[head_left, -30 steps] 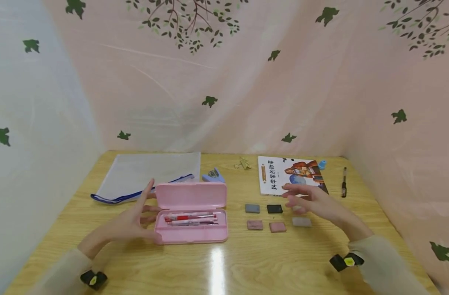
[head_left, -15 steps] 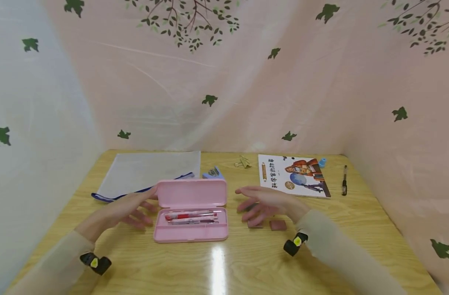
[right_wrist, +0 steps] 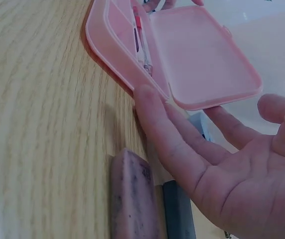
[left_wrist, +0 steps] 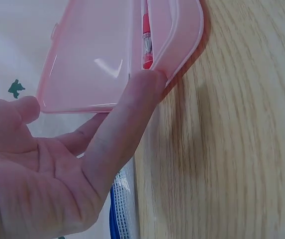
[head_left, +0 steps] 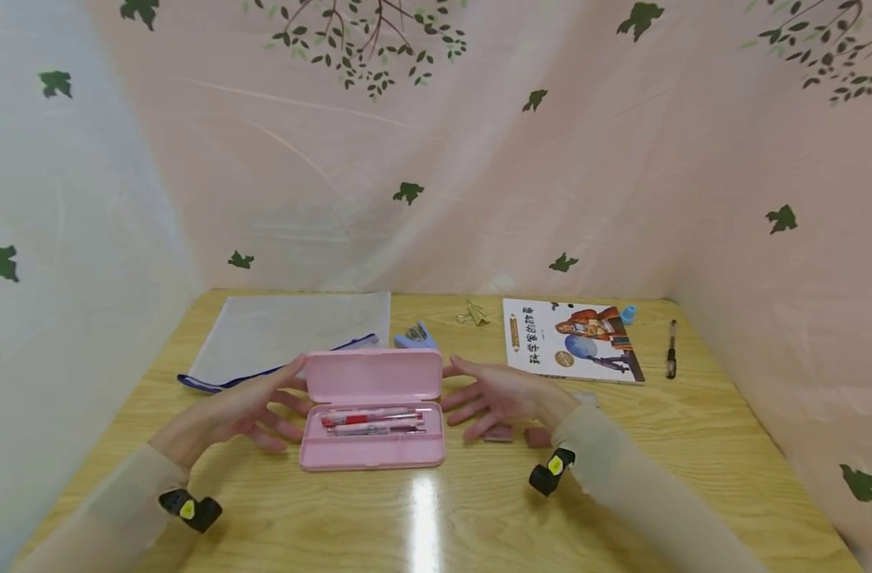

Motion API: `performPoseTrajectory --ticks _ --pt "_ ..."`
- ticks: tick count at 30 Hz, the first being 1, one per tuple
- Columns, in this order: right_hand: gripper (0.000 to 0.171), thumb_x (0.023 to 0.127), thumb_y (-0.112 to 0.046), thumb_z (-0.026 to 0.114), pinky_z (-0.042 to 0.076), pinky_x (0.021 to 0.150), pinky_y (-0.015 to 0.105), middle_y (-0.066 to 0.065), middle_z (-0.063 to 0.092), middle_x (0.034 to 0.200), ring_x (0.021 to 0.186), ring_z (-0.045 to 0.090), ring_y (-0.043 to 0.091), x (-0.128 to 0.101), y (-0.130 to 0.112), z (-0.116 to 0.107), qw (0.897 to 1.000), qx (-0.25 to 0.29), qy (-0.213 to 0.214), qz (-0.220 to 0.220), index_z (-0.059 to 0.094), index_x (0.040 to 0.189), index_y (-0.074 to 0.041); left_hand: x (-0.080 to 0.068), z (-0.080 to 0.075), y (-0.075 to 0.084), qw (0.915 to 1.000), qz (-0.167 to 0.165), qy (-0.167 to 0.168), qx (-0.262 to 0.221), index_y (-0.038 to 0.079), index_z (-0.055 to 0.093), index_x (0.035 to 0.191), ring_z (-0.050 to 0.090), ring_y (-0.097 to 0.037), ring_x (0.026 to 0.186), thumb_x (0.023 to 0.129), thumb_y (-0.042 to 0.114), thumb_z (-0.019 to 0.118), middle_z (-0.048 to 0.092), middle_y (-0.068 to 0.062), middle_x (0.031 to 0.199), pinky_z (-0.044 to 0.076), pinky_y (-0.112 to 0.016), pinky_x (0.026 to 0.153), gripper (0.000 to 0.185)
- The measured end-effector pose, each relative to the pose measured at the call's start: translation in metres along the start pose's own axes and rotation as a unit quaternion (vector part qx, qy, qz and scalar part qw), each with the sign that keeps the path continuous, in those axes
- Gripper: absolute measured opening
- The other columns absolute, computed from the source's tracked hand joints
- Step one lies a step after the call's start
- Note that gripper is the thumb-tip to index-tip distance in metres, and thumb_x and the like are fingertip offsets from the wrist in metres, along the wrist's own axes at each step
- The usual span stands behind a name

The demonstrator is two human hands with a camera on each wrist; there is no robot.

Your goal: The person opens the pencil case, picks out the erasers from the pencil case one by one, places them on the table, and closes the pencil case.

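An open pink pencil case lies mid-table with several pens in its tray; its lid stands raised. My left hand is at the case's left end, fingers straight; in the left wrist view a fingertip touches the case at the hinge. My right hand is at its right end, fingers straight, with a fingertip against the tray edge. Pink erasers lie under that hand, and one eraser shows close in the right wrist view.
A mesh zip pouch lies at back left, a blue stapler and gold binder clips behind the case. A booklet, a blue cap and a black pen sit at back right. Curtains enclose the table.
My right hand has swept left from the erasers by the booklet to the case's right end. My left hand has dropped from upright to a flatter pose beside the case.
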State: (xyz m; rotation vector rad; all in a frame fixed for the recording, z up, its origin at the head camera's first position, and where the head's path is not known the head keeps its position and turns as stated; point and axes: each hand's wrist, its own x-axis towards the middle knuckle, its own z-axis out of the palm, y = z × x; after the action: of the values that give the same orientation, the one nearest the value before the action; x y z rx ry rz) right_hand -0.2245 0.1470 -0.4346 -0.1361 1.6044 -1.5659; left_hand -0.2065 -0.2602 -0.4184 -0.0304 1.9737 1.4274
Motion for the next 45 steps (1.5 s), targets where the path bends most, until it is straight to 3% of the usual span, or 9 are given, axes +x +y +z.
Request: performPoseTrajectory --ticks 6,10,16,22,30,37,45 --pt "0.069 0.099 -0.066 0.047 0.054 0.098 0.049 0.013 0.058 0.141 0.116 0.063 0.037 -0.004 0.008 0.004 1.0 -0.018 0.014 -0.013 0.05 0.148 -0.017 -0.002 0.001 -0.001 0.9997 0.012 -0.012 -0.018 -0.001 0.03 0.154 0.07 -0.038 0.096 0.099 0.075 0.027 0.054 -0.022 0.136 0.063 -0.051 0.076 0.093" --pt "0.066 0.102 -0.058 0.049 0.054 0.1 0.049 0.016 0.052 0.147 0.12 0.061 0.037 -0.007 0.013 0.006 0.999 0.002 0.012 -0.036 0.046 0.151 -0.014 -0.005 0.001 -0.006 0.9988 0.019 -0.024 -0.039 -0.002 0.027 0.154 0.068 -0.038 0.102 0.101 0.071 0.027 0.052 -0.024 0.141 0.062 -0.052 0.08 0.091" --pt "0.054 0.105 -0.035 0.055 0.053 0.1 0.051 0.024 0.05 0.143 0.118 0.061 0.039 -0.015 0.021 0.01 0.998 0.047 -0.006 -0.049 0.045 0.149 -0.007 -0.01 0.001 -0.018 0.9963 0.038 -0.053 -0.056 0.001 0.031 0.153 0.067 -0.038 0.107 0.106 0.048 0.047 0.056 -0.023 0.138 0.062 -0.051 0.081 0.068" --pt "0.055 0.103 -0.029 0.061 0.06 0.086 0.052 0.023 0.059 0.125 0.089 0.071 0.03 -0.021 0.032 0.02 0.999 0.022 -0.025 -0.025 0.041 0.153 -0.015 -0.015 0.005 -0.029 0.994 0.052 -0.077 -0.057 0.004 0.035 0.151 0.069 -0.04 0.103 0.102 0.027 0.064 0.059 -0.02 0.132 0.062 -0.051 0.078 0.061" --pt "0.067 0.099 -0.025 0.068 0.064 0.069 0.047 0.022 0.066 0.11 0.079 0.073 0.035 -0.022 0.038 0.037 0.997 -0.078 -0.001 -0.023 0.033 0.156 -0.032 -0.013 0.01 -0.036 0.995 0.061 -0.06 -0.051 0.002 0.035 0.149 0.071 -0.037 0.096 0.093 0.014 0.075 0.059 -0.02 0.125 0.062 -0.052 0.077 0.07" --pt "0.069 0.099 -0.027 0.069 0.064 0.065 0.048 0.021 0.067 0.103 0.074 0.074 0.033 -0.019 0.041 0.046 0.996 -0.082 0.016 -0.029 0.031 0.156 -0.038 -0.006 0.011 -0.041 0.9948 0.074 -0.047 -0.052 0.002 0.037 0.147 0.072 -0.033 0.086 0.09 0.011 0.077 0.06 -0.018 0.119 0.064 -0.046 0.072 0.07" --pt "0.074 0.097 -0.02 0.072 0.063 0.06 0.048 0.021 0.068 0.092 0.066 0.072 0.028 -0.013 0.044 0.048 0.996 -0.075 0.034 -0.04 0.031 0.157 -0.037 -0.006 0.015 -0.042 0.9957 0.073 -0.019 -0.053 0.002 0.04 0.146 0.072 -0.03 0.082 0.087 0.009 0.079 0.062 -0.017 0.115 0.064 -0.044 0.069 0.071"
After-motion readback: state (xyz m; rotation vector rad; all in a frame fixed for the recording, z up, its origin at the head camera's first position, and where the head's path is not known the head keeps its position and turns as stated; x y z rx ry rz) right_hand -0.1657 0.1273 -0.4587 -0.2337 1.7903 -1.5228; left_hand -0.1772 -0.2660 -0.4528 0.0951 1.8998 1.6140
